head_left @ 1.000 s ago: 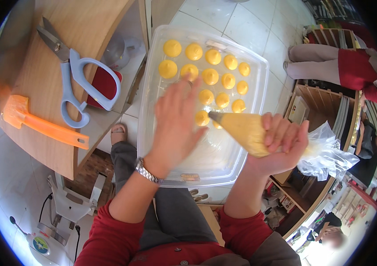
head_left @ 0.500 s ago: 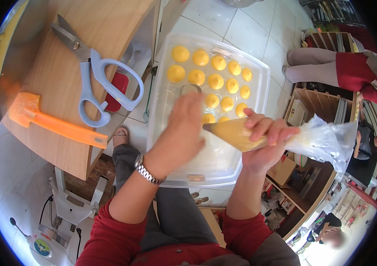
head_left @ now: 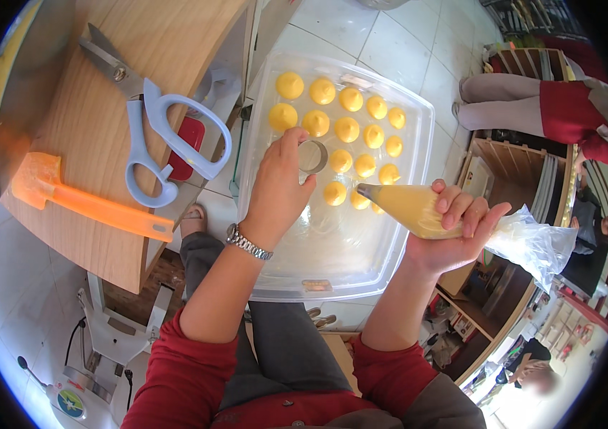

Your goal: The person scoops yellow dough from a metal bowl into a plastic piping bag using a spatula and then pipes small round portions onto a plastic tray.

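Observation:
A shallow clear plastic tray [head_left: 340, 275] lies before me, with several rows of yellow piped mounds [head_left: 347, 129] in its far and right part. My left hand [head_left: 277, 182], a metal watch on its wrist, pinches a small metal ring cutter [head_left: 313, 156] between thumb and fingers, left of the mounds. The ring appears to stand on the tray floor; whether it touches is hard to tell. My right hand [head_left: 461, 218] is wrapped round a piping bag [head_left: 415, 207] of yellow filling. Its dark nozzle points left, close to the nearest row, and the clear bag end trails off right.
On the wooden table [head_left: 175, 43] at left lie blue-handled scissors [head_left: 143, 136] and an orange spatula [head_left: 96, 204], beside a metal bowl [head_left: 21, 100]. A scale-like machine [head_left: 104, 336] stands lower left. Wooden shelves [head_left: 511, 168] and another person [head_left: 518, 107] are at right.
My left hand has moved left and back with the ring, which now shows beside the mounds. The piping bag has shifted right and slightly up, its nozzle away from my left hand.

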`<state>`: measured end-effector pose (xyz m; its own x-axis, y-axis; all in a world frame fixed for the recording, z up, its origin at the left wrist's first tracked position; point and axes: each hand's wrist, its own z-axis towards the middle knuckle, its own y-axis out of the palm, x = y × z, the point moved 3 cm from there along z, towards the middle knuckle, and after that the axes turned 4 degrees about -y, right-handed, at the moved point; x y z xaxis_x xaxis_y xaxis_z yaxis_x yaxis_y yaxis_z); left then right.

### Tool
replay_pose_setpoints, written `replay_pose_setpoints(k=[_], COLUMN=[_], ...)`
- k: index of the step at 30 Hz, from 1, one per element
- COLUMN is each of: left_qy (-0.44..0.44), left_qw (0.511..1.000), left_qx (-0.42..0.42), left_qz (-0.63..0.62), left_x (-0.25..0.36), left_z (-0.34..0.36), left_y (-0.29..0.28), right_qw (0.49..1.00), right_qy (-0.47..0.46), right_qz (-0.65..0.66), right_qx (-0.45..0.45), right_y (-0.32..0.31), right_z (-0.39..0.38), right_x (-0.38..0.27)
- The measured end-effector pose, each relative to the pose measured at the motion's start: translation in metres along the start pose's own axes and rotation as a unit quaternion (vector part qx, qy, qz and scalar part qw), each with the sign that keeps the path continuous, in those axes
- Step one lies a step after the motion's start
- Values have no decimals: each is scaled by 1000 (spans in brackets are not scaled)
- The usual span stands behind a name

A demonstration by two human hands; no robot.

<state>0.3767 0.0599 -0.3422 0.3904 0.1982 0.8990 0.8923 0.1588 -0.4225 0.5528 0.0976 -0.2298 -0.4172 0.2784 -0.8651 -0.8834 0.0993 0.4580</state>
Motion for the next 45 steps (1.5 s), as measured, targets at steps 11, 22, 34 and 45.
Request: replay_pose_setpoints(k=[11, 22, 34, 45], left_qy=[6, -17, -18, -16], left_qw=[1000, 999, 999, 999], left_qx=[-3, -22, -15, -13], left_qz=[-21, -44, -40, -32], left_x=[-1, -1, -4, -3], left_z=[0, 0, -1, -1], left_y=[1, 0, 2, 2], right_qw=[990, 973, 978, 978], right_qy=[-49, -38, -28, -28], right_qz=[-106, -188, -184, -187], right_qx=[-78, -128, -97, -85], right_y=[37, 43, 44, 44], right_z=[-12, -22, -20, -19], right_x=[38, 82, 85, 84])
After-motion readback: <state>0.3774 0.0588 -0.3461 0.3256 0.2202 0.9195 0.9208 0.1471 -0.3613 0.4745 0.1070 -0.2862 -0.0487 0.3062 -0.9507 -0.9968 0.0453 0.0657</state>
